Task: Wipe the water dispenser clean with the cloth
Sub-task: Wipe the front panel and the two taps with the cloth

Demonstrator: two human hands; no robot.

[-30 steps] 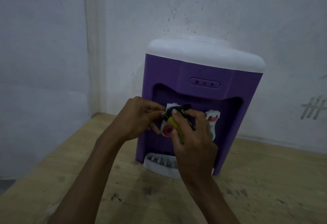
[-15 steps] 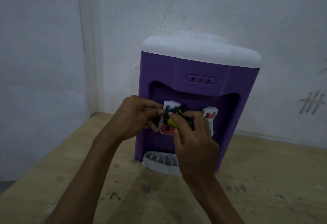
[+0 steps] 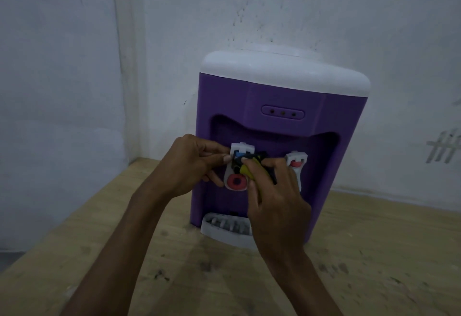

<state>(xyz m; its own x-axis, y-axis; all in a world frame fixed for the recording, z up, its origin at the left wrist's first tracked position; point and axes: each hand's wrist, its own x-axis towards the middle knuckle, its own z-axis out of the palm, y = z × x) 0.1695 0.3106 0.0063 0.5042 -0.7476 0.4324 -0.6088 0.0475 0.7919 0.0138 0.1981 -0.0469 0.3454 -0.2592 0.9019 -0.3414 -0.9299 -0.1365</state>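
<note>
Plywood tabletop [image 3: 99,253] nearest, pale and scuffed, dotted with dark smudges, two bare forearms reaching across it from the lower edge. Right hand [image 3: 277,198] further in, fingers curled round a bunched cloth [image 3: 249,172], yellow and dark, pressing it against the left tap [image 3: 237,166] in the recess. Left hand [image 3: 192,166] beside it, fingertips pinched on the left edge of that same tap, steadying the white housing; thumb and fingers bent, nothing else held. Red round button at the bottom of the left tap showing just below the cloth, a bit of blue lever above it. Right tap [image 3: 296,161] just past the right hand's knuckles, white with a red lever, untouched, partly hidden by the fingers. White drip tray [image 3: 219,227] at the foot of the unit, slotted, its right end behind the right wrist. Purple water dispenser [image 3: 274,96] standing upright on the tabletop, set toward the back near the wall; an oval panel with three small indicator lights [image 3: 283,113] above the recess, a white rounded top cap [image 3: 282,71] over the body. Whitewashed wall [image 3: 311,3] behind, speckled with dark spots over the dispenser, tally-like scratches far right, a corner at left.
</note>
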